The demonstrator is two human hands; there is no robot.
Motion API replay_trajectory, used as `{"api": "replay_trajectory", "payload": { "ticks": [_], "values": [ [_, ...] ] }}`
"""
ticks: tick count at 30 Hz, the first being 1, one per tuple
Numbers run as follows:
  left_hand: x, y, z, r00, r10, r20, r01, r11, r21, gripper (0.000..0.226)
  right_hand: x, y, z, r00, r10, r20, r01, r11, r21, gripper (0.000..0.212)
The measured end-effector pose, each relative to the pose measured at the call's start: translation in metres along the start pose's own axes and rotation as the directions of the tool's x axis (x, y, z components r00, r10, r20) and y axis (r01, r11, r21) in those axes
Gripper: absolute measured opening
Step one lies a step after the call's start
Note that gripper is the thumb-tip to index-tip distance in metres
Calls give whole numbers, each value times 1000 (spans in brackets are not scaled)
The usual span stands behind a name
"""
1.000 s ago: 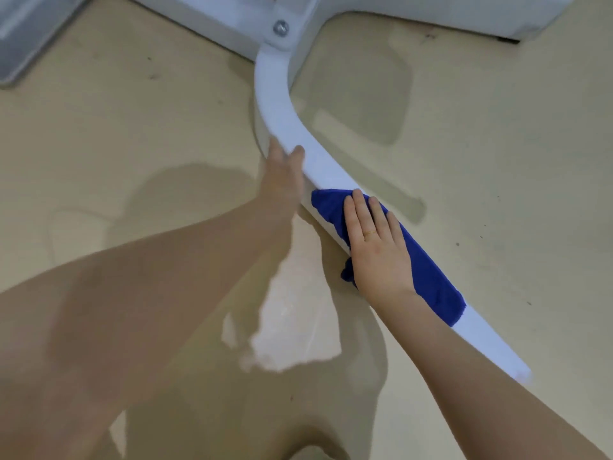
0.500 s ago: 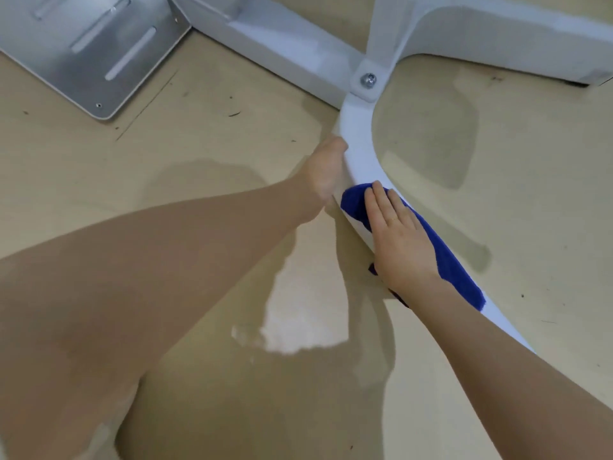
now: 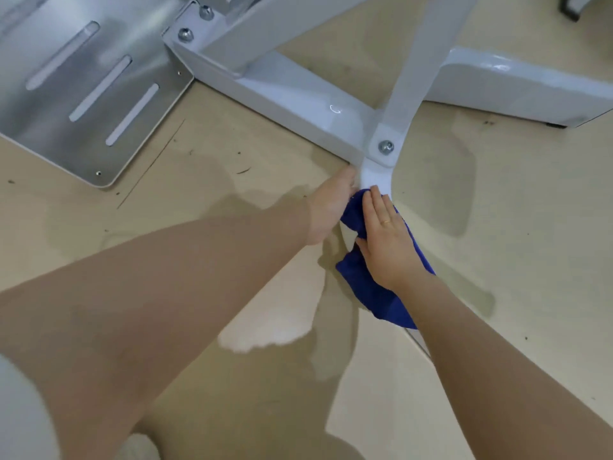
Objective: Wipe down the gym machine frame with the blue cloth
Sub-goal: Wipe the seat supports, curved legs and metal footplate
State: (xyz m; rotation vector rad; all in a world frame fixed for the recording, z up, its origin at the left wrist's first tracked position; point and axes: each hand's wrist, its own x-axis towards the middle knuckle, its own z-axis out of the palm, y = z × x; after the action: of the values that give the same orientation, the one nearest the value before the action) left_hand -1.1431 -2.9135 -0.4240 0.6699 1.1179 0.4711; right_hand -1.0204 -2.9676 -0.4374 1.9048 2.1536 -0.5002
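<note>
Beige floor (image 3: 497, 293) carries the white frame (image 3: 298, 104); right hand (image 3: 388, 240) presses flat the blue cloth (image 3: 368, 287), hiding the tube; left hand (image 3: 331, 207), fingers hidden, grip unclear.

My one head camera looks steeply down and forward, close over my hands, at the floor (image 3: 497, 260) and frame (image 3: 298, 101) beyond.

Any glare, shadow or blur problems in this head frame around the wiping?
Head view: soft overall; small glare spot on the white frame; bright reflection patch on the floor; arm shadows fall across it; blue cloth and right hand readable; left hand slightly blurred.
</note>
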Motion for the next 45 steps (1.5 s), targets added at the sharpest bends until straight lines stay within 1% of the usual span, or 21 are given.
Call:
{"api": "replay_trajectory", "payload": {
  "ticks": [3,4,7,11,15,17,19,22,24,26,28,29,31,33,34,36,38,39,41,43,45],
  "values": [
    [12,2,-24,1000,6,21,-6,1000,-6,28,35,-10,-7,999,49,2,-48,997,-53,70],
    [12,5,-33,1000,4,19,-4,1000,-11,30,39,-11,-9,998,66,5,-65,996,-67,72],
    [14,11,-58,999,-32,-37,32,999,2,53,22,-17,-9,991,115,73,-108,991,-84,81],
    [10,23,-74,1000,-24,-13,25,999,34,51,-4,-25,-17,969,158,190,-139,984,-113,90],
    [-5,43,-92,999,-23,-36,26,998,63,48,12,-28,-47,932,178,316,-172,984,-48,76],
    [-10,52,-106,995,8,-98,1,995,98,43,28,-28,-69,912,187,365,-213,977,30,57],
    [-14,61,-123,984,79,-162,-46,979,200,38,42,-37,-89,924,218,315,-274,951,144,39],
    [-10,75,-152,965,155,-210,-54,907,418,42,65,-57,-101,955,285,85,-297,919,259,39],
    [-6,85,-168,935,232,-266,-46,826,561,46,80,-69,-97,940,340,-31,-296,857,422,30],
    [-4,94,-179,908,295,-297,-69,806,588,49,98,-77,-95,910,413,-36,-331,775,538,18],
    [-2,104,-184,888,354,-294,-94,765,637,54,115,-77,-95,867,494,-61,-360,707,609,17],
    [0,109,-186,878,385,-284,-101,729,677,55,123,-77,-97,838,536,-102,-344,664,664,18],
    [8,123,-188,859,440,-262,-106,652,750,61,138,-77,-103,774,579,-255,-260,658,707,26],
    [19,138,-190,851,473,-229,-100,573,814,70,157,-74,-101,744,536,-399,-227,765,603,39],
    [27,143,-193,854,477,-207,-94,534,840,74,168,-73,-94,782,488,-387,-271,826,495,49],
    [40,151,-197,875,447,-187,-69,497,865,79,187,-65,-74,882,439,-170,-366,867,339,71],
    [53,153,-203,895,402,-192,-41,504,863,78,204,-57,-61,908,417,43,-397,825,402,83],
    [58,152,-205,901,389,-194,-34,507,861,77,211,-55,-57,918,390,68,-383,830,406,85],
    [67,148,-208,896,399,-192,-36,497,867,78,221,-59,-54,951,308,37,-304,901,308,86],
    [69,146,-209,878,439,-192,-47,478,877,79,228,-73,-51,985,164,-52,-149,964,219,81],
    [65,148,-211,860,473,-192,-51,454,890,76,227,-84,-51,992,42,-122,-18,981,194,72]
  ]
}}
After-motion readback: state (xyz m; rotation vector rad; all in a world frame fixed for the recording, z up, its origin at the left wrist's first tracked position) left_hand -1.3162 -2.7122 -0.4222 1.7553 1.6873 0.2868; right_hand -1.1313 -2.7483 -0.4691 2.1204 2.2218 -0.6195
